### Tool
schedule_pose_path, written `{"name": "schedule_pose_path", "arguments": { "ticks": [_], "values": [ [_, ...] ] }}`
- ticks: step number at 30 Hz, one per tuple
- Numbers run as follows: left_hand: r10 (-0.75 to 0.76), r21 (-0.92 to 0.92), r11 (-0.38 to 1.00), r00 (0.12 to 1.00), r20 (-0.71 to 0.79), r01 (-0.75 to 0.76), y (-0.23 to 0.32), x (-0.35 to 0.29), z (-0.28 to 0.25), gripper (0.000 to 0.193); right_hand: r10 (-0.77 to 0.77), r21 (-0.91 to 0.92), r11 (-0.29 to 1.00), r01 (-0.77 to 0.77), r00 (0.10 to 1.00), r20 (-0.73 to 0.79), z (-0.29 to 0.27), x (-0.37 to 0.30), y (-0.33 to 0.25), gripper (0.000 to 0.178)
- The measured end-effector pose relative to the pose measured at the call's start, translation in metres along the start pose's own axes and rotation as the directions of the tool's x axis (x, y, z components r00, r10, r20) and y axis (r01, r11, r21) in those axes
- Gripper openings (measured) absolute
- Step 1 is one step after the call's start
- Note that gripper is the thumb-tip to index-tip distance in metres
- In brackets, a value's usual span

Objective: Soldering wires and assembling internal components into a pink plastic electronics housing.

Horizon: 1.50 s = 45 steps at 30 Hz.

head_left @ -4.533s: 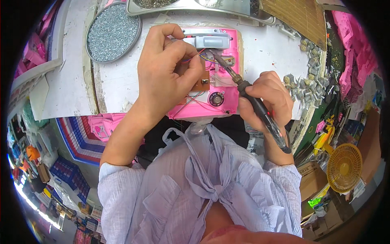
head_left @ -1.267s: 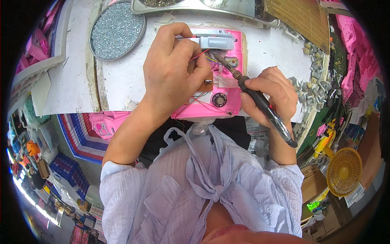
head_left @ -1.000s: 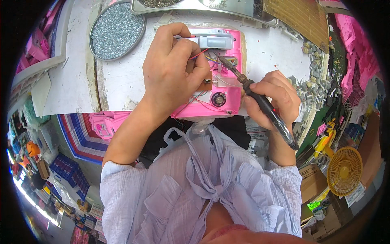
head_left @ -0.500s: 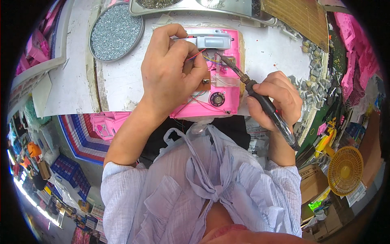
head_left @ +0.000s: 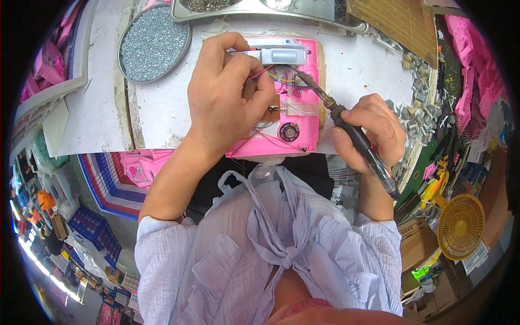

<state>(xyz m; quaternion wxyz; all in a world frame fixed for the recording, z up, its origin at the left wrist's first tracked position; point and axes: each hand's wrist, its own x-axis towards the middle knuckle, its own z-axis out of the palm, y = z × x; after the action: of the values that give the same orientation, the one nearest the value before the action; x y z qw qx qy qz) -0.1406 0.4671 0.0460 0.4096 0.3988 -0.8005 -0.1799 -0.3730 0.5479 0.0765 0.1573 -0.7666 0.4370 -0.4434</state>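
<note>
head view: left hand (head_left: 227,97) hides pink casing (head_left: 303,116) (screw tray (head_left: 154,43) nearby).

Pale lilac crinkled blouse (bow tied at the front), sleeves pushed above elbows

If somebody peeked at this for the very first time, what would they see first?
Most likely the bright pink plastic shell lying open in the middle of the white table, with thin coloured wires and a small round speaker inside. The left hand presses down on it while the right hand holds a soldering iron, its tip down among the wires. A round tray of shiny silver screws glitters at the upper left.
</note>
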Motion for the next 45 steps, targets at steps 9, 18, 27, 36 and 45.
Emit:
{"name": "schedule_pose_path", "arguments": {
  "ticks": [9, 18, 27, 36, 45],
  "values": [
    [0.052, 0.015, 0.999, 0.998, -0.03, -0.051, 0.011, 0.0, -0.006, 0.019, 0.028, -0.006, 1.0, -0.028, 0.996, -0.091, -0.014, -0.01, 0.004, 0.032],
    [0.057, -0.198, 0.98, 0.9, 0.432, 0.033, 0.026, -0.002, -0.005, 0.017, 0.458, 0.256, 0.883, -0.393, 0.841, -0.289, -0.003, -0.031, -0.014, 0.048],
    [-0.345, -0.338, 0.752, 0.775, 0.529, 0.566, 0.022, 0.003, -0.008, 0.009, 0.375, 0.281, 0.902, -0.327, 0.917, -0.134, 0.048, 0.013, 0.002, 0.052],
    [-0.299, -0.323, 0.779, 0.772, 0.561, 0.537, 0.023, 0.004, -0.012, 0.008, 0.235, 0.088, 0.971, -0.222, 0.954, -0.186, 0.049, 0.01, -0.001, 0.047],
    [0.105, -0.269, 0.962, 0.846, 0.523, 0.046, 0.021, -0.006, -0.013, 0.018, 0.39, 0.365, 0.871, -0.329, 0.914, -0.107, -0.03, -0.042, -0.028, 0.023]
  ]
}}
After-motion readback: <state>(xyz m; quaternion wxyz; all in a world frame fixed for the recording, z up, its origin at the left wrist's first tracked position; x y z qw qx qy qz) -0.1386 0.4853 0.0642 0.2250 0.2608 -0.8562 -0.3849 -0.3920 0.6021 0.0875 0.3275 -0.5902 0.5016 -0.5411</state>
